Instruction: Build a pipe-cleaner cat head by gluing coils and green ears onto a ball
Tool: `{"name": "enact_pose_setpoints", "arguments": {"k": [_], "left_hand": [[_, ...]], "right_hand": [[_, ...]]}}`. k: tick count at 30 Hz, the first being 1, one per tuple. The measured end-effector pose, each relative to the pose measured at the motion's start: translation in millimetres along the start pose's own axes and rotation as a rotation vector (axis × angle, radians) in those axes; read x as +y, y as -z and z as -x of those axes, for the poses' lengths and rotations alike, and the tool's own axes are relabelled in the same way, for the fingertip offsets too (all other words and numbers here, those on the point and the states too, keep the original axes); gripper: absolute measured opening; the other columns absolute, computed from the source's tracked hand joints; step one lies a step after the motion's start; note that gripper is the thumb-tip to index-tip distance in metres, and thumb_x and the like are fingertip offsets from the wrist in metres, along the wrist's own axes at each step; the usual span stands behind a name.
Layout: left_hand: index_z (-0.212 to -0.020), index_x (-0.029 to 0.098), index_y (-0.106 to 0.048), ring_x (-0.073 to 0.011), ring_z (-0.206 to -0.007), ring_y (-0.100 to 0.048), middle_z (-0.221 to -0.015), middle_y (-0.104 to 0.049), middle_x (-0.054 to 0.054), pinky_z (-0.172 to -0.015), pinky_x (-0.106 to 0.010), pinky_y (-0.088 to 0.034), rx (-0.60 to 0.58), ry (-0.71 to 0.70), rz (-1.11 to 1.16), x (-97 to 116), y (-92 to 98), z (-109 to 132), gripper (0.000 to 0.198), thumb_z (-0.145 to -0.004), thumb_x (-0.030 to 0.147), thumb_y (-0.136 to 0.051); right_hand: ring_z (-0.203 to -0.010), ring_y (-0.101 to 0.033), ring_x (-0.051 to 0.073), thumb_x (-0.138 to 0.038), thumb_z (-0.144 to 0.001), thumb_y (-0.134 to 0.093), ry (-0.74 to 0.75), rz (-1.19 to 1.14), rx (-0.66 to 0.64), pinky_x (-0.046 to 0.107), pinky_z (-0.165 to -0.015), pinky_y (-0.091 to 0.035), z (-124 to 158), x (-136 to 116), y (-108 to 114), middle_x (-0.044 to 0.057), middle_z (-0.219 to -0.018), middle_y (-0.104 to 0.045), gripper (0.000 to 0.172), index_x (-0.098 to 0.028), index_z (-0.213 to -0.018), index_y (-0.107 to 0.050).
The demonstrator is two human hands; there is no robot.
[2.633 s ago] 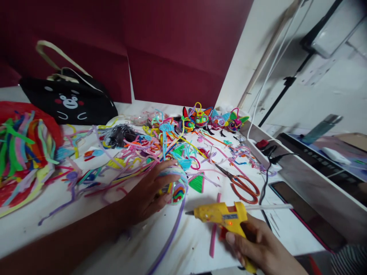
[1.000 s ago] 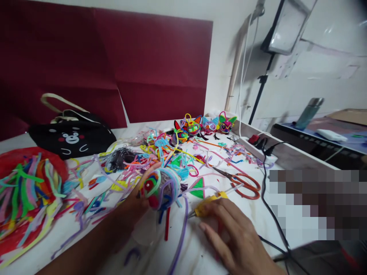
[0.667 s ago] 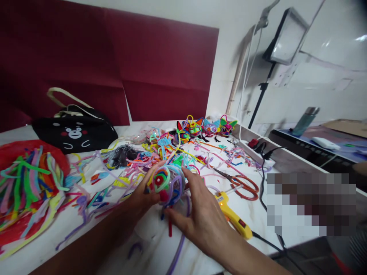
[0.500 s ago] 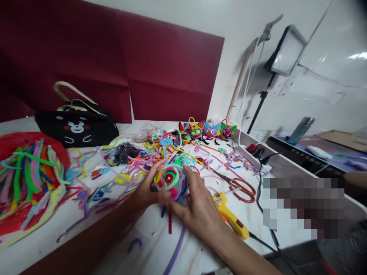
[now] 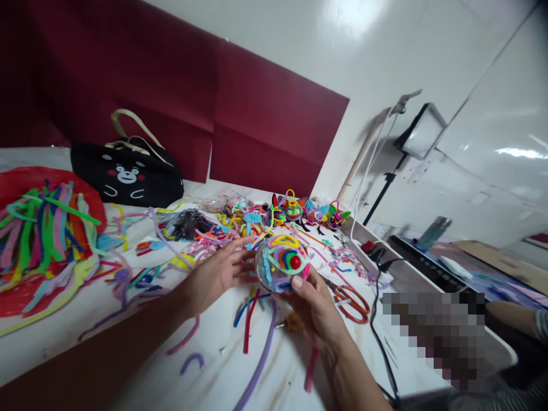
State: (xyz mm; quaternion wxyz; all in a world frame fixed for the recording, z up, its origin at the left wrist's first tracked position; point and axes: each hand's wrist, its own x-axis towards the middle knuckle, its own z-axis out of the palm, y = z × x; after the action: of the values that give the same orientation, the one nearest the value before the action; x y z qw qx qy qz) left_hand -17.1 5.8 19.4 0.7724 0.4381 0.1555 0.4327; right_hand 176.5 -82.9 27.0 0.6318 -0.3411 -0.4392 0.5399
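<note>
Red-dotted, one ball (image 5: 282,264) sits between two hands (image 5: 315,305), four eared ornaments (image 5: 294,211) beyond.

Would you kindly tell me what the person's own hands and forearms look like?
The left hand and right hand are ungloved, and no ring, watch or bracelet can be made out. The left forearm and right forearm are bare as far as they show, with no sleeve in view.

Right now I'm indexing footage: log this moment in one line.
right hand: holds clear pipe-cleaner-trimmed ball; left hand: open beside ball, contact unclear; glue gun: mostly hidden behind right hand; orange-handled scissors: on table
</note>
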Motion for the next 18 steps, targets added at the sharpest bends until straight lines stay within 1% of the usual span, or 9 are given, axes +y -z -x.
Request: {"name": "enact_pose_setpoints", "arguments": {"k": [2,4,7,9,13,16,18], "left_hand": [[-0.119,0.020,-0.068,-0.0238,-0.094,-0.070,-0.111,-0.073,-0.011,-0.083,-0.038,-0.057,0.061,-0.026,-0.023,-0.5,2.0,-0.7,0.043,-0.088,0.049,-0.067],[-0.109,0.018,-0.071,-0.0227,-0.088,-0.071,-0.101,-0.074,-0.010,-0.076,-0.035,-0.057,0.130,-0.050,-0.055,-1.2,4.1,-1.4,0.036,-0.087,0.045,-0.068],[-0.102,0.016,-0.071,-0.0209,-0.078,-0.070,-0.093,-0.074,-0.008,-0.066,-0.032,-0.056,0.224,-0.077,-0.140,-3.3,7.2,-2.7,0.031,-0.083,0.040,-0.073],[-0.100,0.015,-0.071,-0.0198,-0.074,-0.070,-0.088,-0.074,-0.007,-0.063,-0.030,-0.055,0.267,-0.093,-0.214,-5.1,8.7,-3.3,0.031,-0.080,0.038,-0.076],[-0.103,0.016,-0.069,-0.0213,-0.076,-0.069,-0.087,-0.074,-0.006,-0.063,-0.031,-0.055,0.255,-0.117,-0.333,-8.3,8.5,-2.5,0.041,-0.075,0.044,-0.081],[-0.108,0.018,-0.068,-0.0226,-0.084,-0.068,-0.097,-0.074,-0.007,-0.067,-0.032,-0.057,0.205,-0.162,-0.365,-10.8,7.1,-0.6,0.049,-0.072,0.049,-0.082],[-0.110,0.020,-0.067,-0.0233,-0.090,-0.068,-0.104,-0.072,-0.007,-0.070,-0.032,-0.058,0.169,-0.196,-0.367,-12.5,6.3,0.2,0.049,-0.072,0.048,-0.082]], "right_hand": [[-0.085,-0.070,0.020,-0.040,-0.074,-0.083,-0.010,-0.075,-0.009,0.032,-0.073,-0.061,0.9,2.1,0.8,0.002,-0.101,-0.073,0.048,-0.025,-0.117,-0.065],[-0.085,-0.070,0.019,-0.040,-0.075,-0.083,-0.017,-0.121,-0.023,0.032,-0.073,-0.061,1.6,2.3,0.5,0.002,-0.099,-0.073,0.045,-0.025,-0.114,-0.066],[-0.088,-0.070,0.021,-0.040,-0.076,-0.082,-0.034,-0.146,-0.044,0.035,-0.076,-0.062,1.4,-0.7,0.3,0.003,-0.099,-0.074,0.042,-0.026,-0.112,-0.067],[-0.089,-0.070,0.022,-0.040,-0.076,-0.082,-0.042,-0.151,-0.060,0.036,-0.076,-0.063,0.0,-3.8,0.9,0.004,-0.100,-0.075,0.042,-0.025,-0.113,-0.068],[-0.084,-0.071,0.019,-0.038,-0.076,-0.083,-0.065,-0.176,-0.105,0.032,-0.072,-0.064,-6.8,-9.0,1.0,0.002,-0.098,-0.075,0.042,-0.025,-0.113,-0.068],[-0.078,-0.071,0.016,-0.036,-0.073,-0.087,-0.107,-0.197,-0.121,0.027,-0.066,-0.063,-14.1,-10.7,-1.3,0.001,-0.094,-0.076,0.042,-0.024,-0.109,-0.069],[-0.076,-0.071,0.016,-0.035,-0.070,-0.089,-0.144,-0.205,-0.129,0.025,-0.063,-0.063,-18.7,-10.9,-2.9,0.001,-0.094,-0.077,0.040,-0.023,-0.103,-0.070]]}}
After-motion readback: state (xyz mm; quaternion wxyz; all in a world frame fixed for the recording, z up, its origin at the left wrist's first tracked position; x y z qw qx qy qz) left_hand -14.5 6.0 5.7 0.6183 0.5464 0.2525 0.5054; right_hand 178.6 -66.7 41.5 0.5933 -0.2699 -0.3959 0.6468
